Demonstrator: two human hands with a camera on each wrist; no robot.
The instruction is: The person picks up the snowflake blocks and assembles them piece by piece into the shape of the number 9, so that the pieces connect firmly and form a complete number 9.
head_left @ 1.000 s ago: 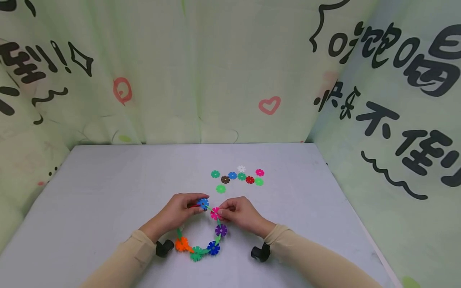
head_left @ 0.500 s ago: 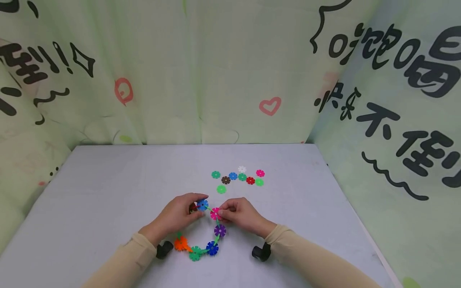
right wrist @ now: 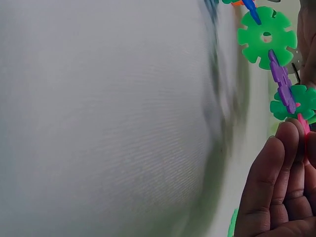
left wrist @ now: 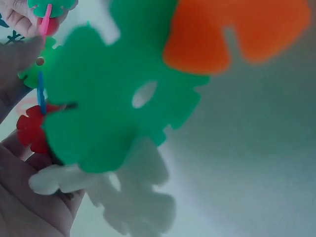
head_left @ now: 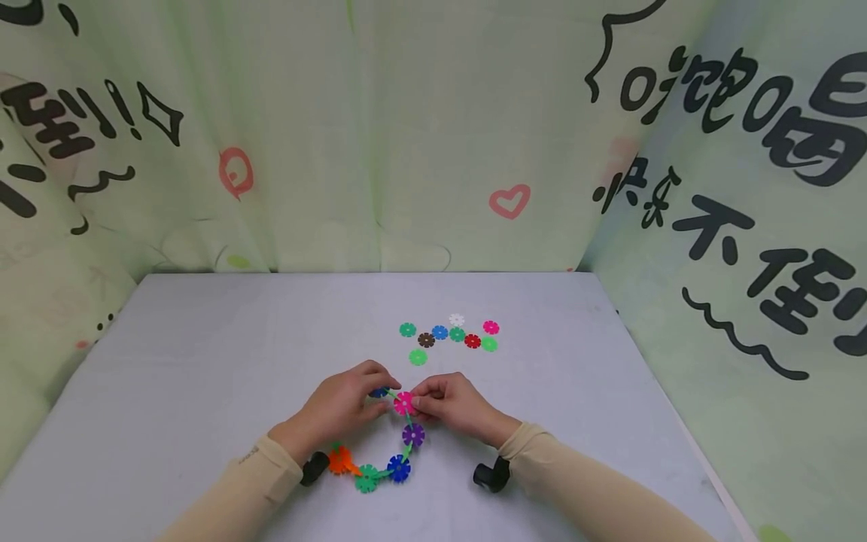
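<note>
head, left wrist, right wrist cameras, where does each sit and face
Head: on the head, facing forward and down at the table; left hand, right hand and both sleeves show.
Left wrist: on that wrist, facing a blurred green disc; the left hand shows.
Right wrist: on that wrist, facing past the right hand, visible lower right.
Head and right wrist share the pink disc.

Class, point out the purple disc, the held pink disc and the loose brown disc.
Purple disc (head_left: 414, 435): head view, middle of its face.
Held pink disc (head_left: 403, 403): head view, its visible face.
Loose brown disc (head_left: 426, 340): head view, middle of its top.
</note>
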